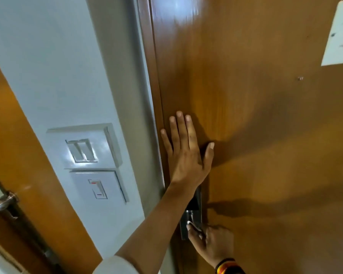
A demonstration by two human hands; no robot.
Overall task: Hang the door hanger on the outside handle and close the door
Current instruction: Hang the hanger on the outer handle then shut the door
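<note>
The left hand (184, 153) lies flat on the wooden door (255, 115), fingers (181, 129) spread apart, while below it the right hand (212, 242) has its fingers wrapped around the metal door handle (192, 218); the door hanger is out of sight.

Doors: two are seen, the main door (255, 115) and another (18, 135) at left
Hands: two, left hand (184, 153), right hand (212, 244)
Switch plates: two, upper (83, 147), lower (98, 187)
Paper notices: one (339, 34)
Handles: one is seen on the left door (4, 201)
</note>
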